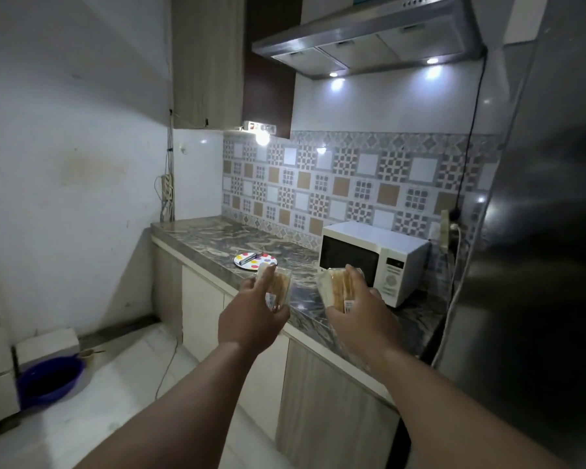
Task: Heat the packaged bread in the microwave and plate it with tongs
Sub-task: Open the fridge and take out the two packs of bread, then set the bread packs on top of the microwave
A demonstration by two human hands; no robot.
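I have both arms stretched out ahead of me toward the marble-patterned counter [217, 236], one packaged sandwich in each hand. The left hand [251, 319] is wrapped around a clear-wrapped sandwich pack [278, 286], thumb along its near face and fingers curled behind, so the grip is closed snugly on it. The right hand [359, 313] does the same with a second sandwich pack [332, 287], index finger laid over the top edge and the label side facing me. Both packs are in the air, above the counter's front edge, touching nothing but my hands.

I judge they are carried out in front like this because the white microwave [372, 260] sits just beyond them on the counter, its door closed, and I will need a hand free to open it (so one pack probably has to be set down first). The wrapping looks intact on both, as far as I can tell at this size.

To the left of the microwave lies a white plate with coloured dots [266, 260], and across it a pair of metal tongs [249, 260], apparently staged for the plating step. That puts the task at its very start: nothing heated, nothing plated. The refrigerator [538, 231] stands close on my right, beside the counter's end.
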